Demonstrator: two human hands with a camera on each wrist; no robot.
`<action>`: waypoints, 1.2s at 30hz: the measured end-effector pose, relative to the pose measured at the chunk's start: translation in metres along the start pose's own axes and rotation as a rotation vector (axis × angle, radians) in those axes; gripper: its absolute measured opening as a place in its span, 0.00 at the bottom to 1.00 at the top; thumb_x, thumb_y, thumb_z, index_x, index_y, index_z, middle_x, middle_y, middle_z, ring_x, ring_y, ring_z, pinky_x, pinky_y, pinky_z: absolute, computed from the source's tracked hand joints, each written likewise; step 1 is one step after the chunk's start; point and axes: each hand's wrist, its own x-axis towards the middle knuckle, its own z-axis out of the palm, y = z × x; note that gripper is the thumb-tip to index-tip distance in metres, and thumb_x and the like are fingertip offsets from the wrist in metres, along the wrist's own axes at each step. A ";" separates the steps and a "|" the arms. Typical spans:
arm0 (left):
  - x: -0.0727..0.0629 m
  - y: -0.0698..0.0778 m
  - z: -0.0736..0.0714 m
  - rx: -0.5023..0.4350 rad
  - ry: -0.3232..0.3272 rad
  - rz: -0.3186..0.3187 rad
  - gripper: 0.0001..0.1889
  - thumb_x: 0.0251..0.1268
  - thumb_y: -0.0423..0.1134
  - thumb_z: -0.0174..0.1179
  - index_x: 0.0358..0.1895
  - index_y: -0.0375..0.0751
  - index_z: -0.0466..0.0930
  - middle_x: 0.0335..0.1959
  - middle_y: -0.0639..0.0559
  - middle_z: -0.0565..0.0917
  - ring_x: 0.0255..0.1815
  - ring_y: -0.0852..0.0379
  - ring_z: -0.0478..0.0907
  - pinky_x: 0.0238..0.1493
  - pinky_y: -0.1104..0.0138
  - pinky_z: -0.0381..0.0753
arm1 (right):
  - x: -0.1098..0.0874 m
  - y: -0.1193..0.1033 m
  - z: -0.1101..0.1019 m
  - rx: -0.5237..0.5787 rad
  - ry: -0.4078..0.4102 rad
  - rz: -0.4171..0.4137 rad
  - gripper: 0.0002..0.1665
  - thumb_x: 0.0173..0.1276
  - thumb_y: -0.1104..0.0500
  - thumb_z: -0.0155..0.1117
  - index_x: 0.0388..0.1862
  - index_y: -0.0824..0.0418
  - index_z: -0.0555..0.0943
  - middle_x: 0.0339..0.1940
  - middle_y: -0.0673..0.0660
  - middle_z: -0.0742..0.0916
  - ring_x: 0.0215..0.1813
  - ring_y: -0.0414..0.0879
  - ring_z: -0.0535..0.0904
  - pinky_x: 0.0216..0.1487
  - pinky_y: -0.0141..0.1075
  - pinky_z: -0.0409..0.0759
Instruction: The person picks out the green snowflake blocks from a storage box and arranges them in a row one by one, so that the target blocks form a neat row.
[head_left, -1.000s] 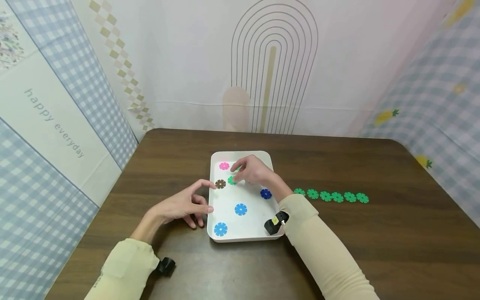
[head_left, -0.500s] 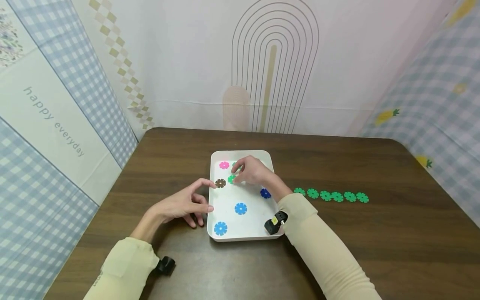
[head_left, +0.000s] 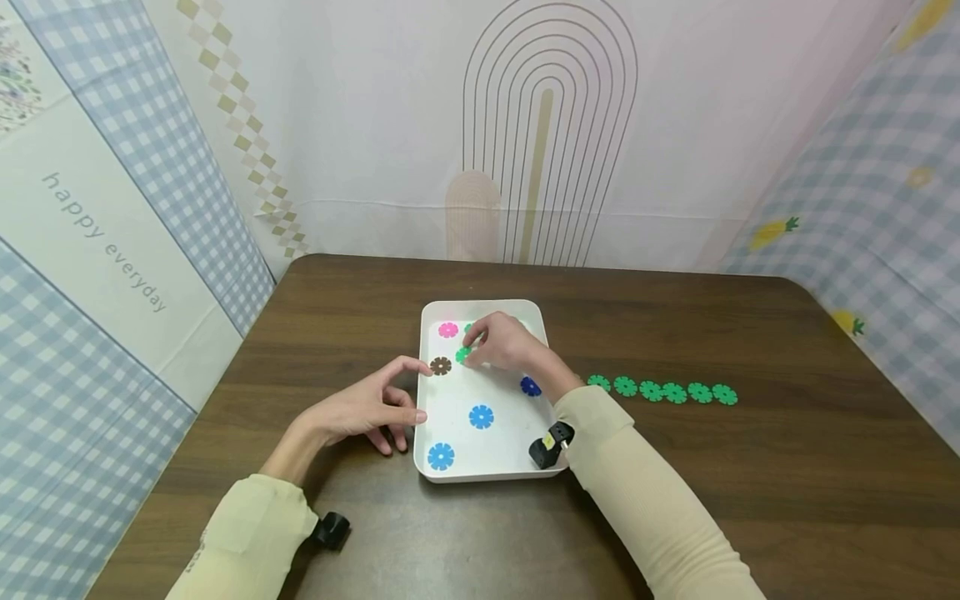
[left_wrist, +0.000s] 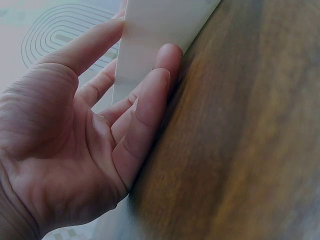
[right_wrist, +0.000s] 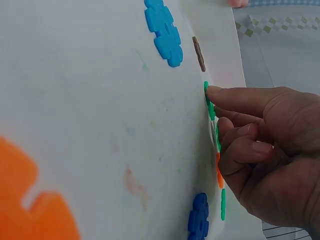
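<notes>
My right hand (head_left: 504, 340) is over the back of a white tray (head_left: 517, 467), thumb and index finger at the edges of a green snowflake disc (head_left: 462, 356). In the right wrist view the thumb touches that disc (right_wrist: 208, 100), and the other fingers (right_wrist: 240, 155) are curled. My left hand (head_left: 367, 406) rests at the tray's left side, thumb and index fingertips against the rim, the others loosely bent beside the wall. Next to the green disc lies a brown disc (head_left: 440, 366), with a pink disc (head_left: 447, 330) behind. Another green disc (head_left: 468, 328) is mostly hidden by the right hand.
Two light blue discs (head_left: 482, 417) and a dark blue disc (head_left: 531, 387) lie in the tray. Orange discs (right_wrist: 35, 195) show only in the right wrist view. On the wooden table (head_left: 675, 475), a row of several green discs (head_left: 651, 392) stretches right of the tray.
The green disc at the right hand's fingertips has shifted very slightly toward the back of the tray. Both hands have otherwise stayed almost still.
</notes>
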 end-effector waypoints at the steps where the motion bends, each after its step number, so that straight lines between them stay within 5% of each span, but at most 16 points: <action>1: 0.000 0.000 0.000 0.000 0.001 -0.001 0.39 0.72 0.43 0.70 0.78 0.50 0.57 0.35 0.45 0.85 0.29 0.50 0.87 0.26 0.61 0.87 | 0.000 0.000 0.000 -0.003 -0.001 -0.001 0.12 0.65 0.59 0.80 0.47 0.56 0.90 0.40 0.55 0.83 0.41 0.48 0.76 0.39 0.35 0.74; 18: 0.000 -0.001 0.000 -0.004 0.000 0.000 0.39 0.72 0.44 0.70 0.78 0.50 0.57 0.34 0.45 0.85 0.29 0.49 0.87 0.26 0.61 0.87 | 0.001 0.002 0.005 -0.035 -0.020 -0.071 0.16 0.66 0.60 0.80 0.48 0.56 0.82 0.39 0.55 0.82 0.42 0.49 0.78 0.43 0.37 0.76; 36: 0.000 0.001 0.000 0.001 0.001 -0.004 0.39 0.72 0.44 0.70 0.78 0.50 0.57 0.35 0.45 0.85 0.29 0.49 0.87 0.27 0.60 0.88 | 0.001 0.002 -0.001 0.023 -0.032 -0.125 0.16 0.67 0.60 0.78 0.52 0.54 0.87 0.39 0.55 0.87 0.39 0.49 0.80 0.38 0.34 0.78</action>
